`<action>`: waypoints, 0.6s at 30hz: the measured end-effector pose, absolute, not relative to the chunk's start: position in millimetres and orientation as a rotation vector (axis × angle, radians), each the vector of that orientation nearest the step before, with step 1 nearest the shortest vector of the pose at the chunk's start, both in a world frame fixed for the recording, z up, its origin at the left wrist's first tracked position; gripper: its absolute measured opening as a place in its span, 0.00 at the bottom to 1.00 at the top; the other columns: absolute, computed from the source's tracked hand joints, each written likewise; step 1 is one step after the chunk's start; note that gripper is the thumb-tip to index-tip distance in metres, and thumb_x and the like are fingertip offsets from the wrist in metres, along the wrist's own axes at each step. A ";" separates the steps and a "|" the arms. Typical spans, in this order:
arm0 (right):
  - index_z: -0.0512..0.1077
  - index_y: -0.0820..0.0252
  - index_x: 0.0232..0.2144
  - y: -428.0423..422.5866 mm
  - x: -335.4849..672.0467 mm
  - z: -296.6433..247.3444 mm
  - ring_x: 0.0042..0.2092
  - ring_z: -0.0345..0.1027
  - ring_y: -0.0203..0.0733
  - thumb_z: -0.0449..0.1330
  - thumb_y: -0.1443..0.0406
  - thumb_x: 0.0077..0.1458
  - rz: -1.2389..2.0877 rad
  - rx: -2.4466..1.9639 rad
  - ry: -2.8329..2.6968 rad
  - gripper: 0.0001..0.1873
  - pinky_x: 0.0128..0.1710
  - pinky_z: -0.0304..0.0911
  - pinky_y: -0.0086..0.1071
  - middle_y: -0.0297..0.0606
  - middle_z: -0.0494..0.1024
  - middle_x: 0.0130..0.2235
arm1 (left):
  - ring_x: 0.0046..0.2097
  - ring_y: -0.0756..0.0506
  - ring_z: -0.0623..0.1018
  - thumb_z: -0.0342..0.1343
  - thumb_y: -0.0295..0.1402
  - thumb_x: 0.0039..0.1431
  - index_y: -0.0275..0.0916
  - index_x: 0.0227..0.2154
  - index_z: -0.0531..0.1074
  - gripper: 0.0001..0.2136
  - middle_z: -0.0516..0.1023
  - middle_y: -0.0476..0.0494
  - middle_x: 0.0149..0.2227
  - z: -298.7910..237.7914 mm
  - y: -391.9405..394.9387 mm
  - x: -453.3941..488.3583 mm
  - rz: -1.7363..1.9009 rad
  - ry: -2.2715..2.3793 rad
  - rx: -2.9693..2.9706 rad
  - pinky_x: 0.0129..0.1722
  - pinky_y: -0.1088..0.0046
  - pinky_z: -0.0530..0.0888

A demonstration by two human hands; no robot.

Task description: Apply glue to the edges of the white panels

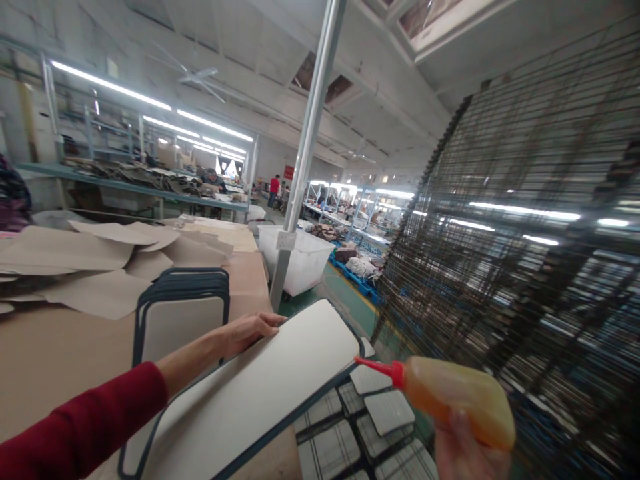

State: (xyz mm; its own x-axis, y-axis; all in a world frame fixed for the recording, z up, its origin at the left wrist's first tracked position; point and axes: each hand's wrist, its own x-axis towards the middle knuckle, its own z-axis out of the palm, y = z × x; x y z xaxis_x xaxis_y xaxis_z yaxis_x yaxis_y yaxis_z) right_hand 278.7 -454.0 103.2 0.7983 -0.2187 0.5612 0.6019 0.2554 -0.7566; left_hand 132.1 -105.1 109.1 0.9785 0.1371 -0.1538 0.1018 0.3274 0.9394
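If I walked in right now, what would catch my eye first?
Probably the amber squeeze bottle with its red nozzle, gripped in the right hand at the lower right. Its tip points at the white, dark-edged panel that the left hand steadies in the centre. Behind them, a tall wire rack fills the right side.

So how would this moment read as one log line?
left hand: on white panel edge | right hand: holding glue bottle | nozzle near panel corner
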 end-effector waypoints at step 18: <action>0.77 0.58 0.33 -456.5 305.2 54.9 0.31 0.74 0.46 0.78 0.50 0.35 -0.436 -1.358 -0.335 0.26 0.27 0.72 0.32 0.38 0.80 0.32 | 0.36 0.41 0.83 0.69 0.29 0.38 0.33 0.43 0.79 0.23 0.85 0.39 0.36 95.9 -108.6 133.8 0.078 0.273 1.120 0.36 0.70 0.77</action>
State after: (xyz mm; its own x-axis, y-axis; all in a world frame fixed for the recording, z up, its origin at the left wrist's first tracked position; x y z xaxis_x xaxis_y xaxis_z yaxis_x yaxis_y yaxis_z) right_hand 305.2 -456.5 54.9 0.8740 -0.1062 0.4742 0.4856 0.1528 -0.8607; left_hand 133.8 -108.6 95.9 0.9640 0.1981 -0.1771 0.0750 0.4366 0.8965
